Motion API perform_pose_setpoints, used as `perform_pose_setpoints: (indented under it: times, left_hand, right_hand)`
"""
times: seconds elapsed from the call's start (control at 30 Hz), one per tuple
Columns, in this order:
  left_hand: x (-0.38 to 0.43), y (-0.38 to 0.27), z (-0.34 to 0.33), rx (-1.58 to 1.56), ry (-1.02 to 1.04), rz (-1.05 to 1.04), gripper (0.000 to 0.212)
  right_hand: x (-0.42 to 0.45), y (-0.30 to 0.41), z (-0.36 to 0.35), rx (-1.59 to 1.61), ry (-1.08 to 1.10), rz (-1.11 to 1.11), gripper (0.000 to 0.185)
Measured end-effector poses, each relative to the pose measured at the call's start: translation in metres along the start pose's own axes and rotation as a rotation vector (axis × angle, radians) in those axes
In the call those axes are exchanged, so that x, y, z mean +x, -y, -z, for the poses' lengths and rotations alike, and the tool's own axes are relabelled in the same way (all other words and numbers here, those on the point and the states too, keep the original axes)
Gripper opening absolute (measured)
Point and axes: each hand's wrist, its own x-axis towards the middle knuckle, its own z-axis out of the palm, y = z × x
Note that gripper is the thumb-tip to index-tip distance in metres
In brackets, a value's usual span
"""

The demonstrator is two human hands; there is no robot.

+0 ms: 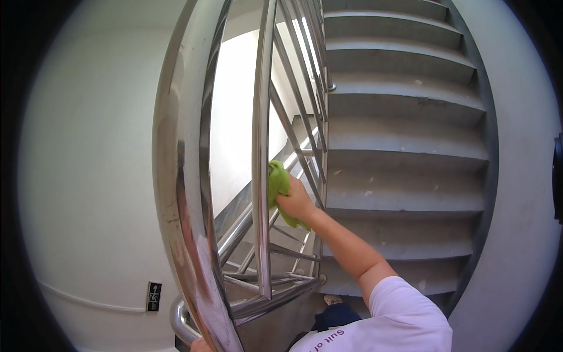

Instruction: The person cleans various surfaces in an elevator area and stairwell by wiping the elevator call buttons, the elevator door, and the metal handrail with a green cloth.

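My right hand is closed around a bunched green cloth. The cloth presses against the side of a polished metal rail bar, and a loose end of it hangs below my fingers. At the lower edge of the view, a small part of my left hand shows against the thick, shiny handrail. Most of that hand is cut off by the frame, so its grip is hidden. The handrail bears scuffs and dark marks.
Grey concrete stairs run along the right, beside a pale wall. Slanted metal balusters stand between the handrail and the steps. Lower stair railings show through the gaps. A dark exit sign is on the left wall.
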Motion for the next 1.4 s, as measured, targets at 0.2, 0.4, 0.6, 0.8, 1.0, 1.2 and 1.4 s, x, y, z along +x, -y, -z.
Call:
perform_pose_setpoints:
  times: [0.2, 0.4, 0.6, 0.8, 1.0, 1.2, 1.4]
  left_hand:
    - [-0.007, -0.007, -0.01, 0.109, -0.02, -0.009, 0.064]
    - [-0.014, -0.011, -0.005, 0.118, -0.023, 0.008, 0.066]
    - [0.035, -0.029, -0.023, -0.256, -0.317, 0.017, 0.069]
    - [0.002, -0.011, -0.008, 0.045, -0.14, -0.063, 0.07]
    - [0.015, -0.019, -0.009, 0.007, -0.212, -0.049, 0.069]
    - [0.003, -0.008, -0.006, -0.027, -0.126, -0.045, 0.066]
    - [0.003, -0.009, -0.006, 0.043, -0.119, -0.108, 0.063]
  right_hand:
    - [-0.069, -0.092, -0.01, -0.313, -0.191, -0.103, 0.044]
    - [-0.129, -0.132, 0.015, -0.168, -0.041, -0.294, 0.038]
    - [-0.124, -0.018, 0.001, 0.353, 0.225, -0.345, 0.035]
    - [-0.168, -0.053, -0.038, -0.15, 0.134, -0.212, 0.042]
    - [-0.24, -0.095, -0.002, -0.158, 0.228, -0.669, 0.028]
    - [-0.253, 0.054, -0.072, 0.057, 0.153, -0.108, 0.034]
    - [-0.331, -0.07, -0.076, -0.199, 0.294, -0.381, 0.03]
